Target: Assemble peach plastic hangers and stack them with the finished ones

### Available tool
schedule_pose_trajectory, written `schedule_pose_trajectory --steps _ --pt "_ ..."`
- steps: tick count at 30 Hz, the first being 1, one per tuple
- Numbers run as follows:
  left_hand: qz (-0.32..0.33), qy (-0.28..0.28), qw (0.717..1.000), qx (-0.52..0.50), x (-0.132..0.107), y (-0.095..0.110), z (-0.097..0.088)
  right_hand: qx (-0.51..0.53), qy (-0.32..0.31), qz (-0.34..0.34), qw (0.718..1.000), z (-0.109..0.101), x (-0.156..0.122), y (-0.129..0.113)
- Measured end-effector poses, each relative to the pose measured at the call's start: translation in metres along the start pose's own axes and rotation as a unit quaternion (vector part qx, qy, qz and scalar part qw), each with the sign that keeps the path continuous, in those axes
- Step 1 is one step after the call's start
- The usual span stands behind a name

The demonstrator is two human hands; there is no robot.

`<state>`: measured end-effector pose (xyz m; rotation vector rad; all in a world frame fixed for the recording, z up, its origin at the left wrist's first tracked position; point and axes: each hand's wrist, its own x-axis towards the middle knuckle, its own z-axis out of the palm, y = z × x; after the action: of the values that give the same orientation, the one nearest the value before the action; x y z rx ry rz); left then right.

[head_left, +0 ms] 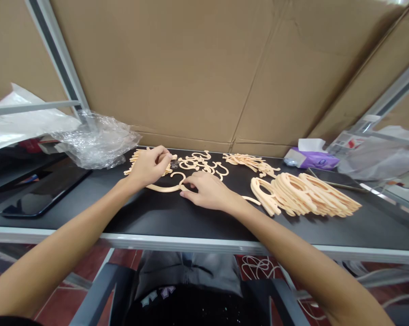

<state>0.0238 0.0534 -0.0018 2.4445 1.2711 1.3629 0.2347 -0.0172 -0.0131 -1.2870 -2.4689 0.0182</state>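
Note:
My left hand (150, 165) is curled over a pile of small pale wooden sticks (135, 157), its fingers pinched on a small piece I cannot make out. My right hand (207, 190) lies on the black table (191, 219), fingertips pressing down the end of a curved wooden piece (164, 187) that runs between both hands. Loose hook-shaped wooden parts (199, 164) lie just behind my hands. A long stack of curved hanger-shaped wooden pieces (306, 194) lies to the right.
Another small heap of wooden parts (250, 162) sits at the back. A purple tissue pack (311, 158) and a phone (333, 178) lie at the right. Crumpled clear plastic (96, 140) and a dark tablet (45, 192) are at the left. A cardboard wall (204, 68) stands behind.

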Motion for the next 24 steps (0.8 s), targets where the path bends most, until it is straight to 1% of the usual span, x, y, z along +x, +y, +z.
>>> schedule_pose_trajectory --steps 6,12,14,19,22,24 --pt "-0.017 0.023 1.000 0.010 0.001 -0.002 -0.003 -0.079 -0.025 0.000 0.997 -0.009 -0.001 -0.008" --pt "-0.020 0.024 0.999 0.028 0.001 -0.006 -0.004 -0.108 -0.033 0.043 0.993 -0.016 -0.003 -0.017" --pt "-0.022 0.025 0.999 0.019 0.002 -0.006 -0.004 -0.115 -0.033 0.045 0.992 -0.017 -0.004 -0.020" --pt "-0.022 0.033 0.999 0.004 0.003 -0.008 -0.004 -0.108 -0.004 0.035 0.994 -0.018 -0.005 -0.023" --pt "-0.024 0.033 0.999 -0.003 0.003 -0.010 -0.005 -0.104 0.023 0.053 0.993 -0.020 -0.003 -0.017" --pt "-0.026 0.030 0.999 -0.002 0.003 -0.010 -0.004 -0.107 0.025 0.074 0.991 -0.022 -0.002 -0.009"
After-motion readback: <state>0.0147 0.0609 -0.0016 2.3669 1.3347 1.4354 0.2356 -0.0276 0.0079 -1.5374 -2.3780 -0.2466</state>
